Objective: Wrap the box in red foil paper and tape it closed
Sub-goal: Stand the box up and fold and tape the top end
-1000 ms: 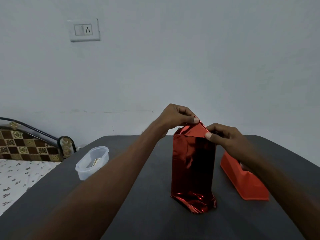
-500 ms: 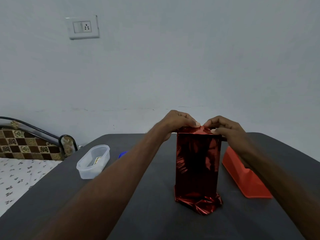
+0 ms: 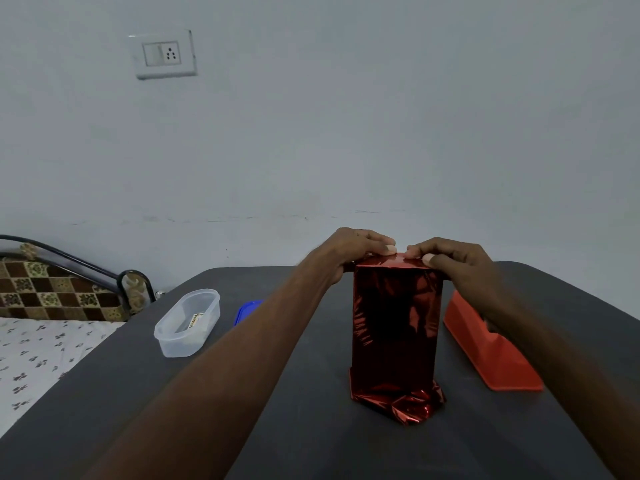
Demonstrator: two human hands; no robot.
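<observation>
The box wrapped in red foil paper (image 3: 396, 323) stands upright on the dark table (image 3: 298, 431), a little right of centre. Its foil is crumpled and loose at the bottom end. The top flap lies folded flat across the box's upper end. My left hand (image 3: 356, 247) comes over the top from the left, fingers curled, and holds the flap down with thumb and fingertips. My right hand (image 3: 453, 261) grips the flap from the right, thumb on the front edge. The fingertips of both hands nearly meet at the middle.
An orange tape dispenser (image 3: 495, 355) sits on the table just right of the box, partly behind my right forearm. A clear plastic container (image 3: 188, 322) and a blue lid (image 3: 247, 310) lie to the left. A bed (image 3: 41, 351) adjoins the table's left side.
The raised triangular foil flap has been folded down flat onto the box's top. Both hands have come together over the top edge. The box sits slightly further right.
</observation>
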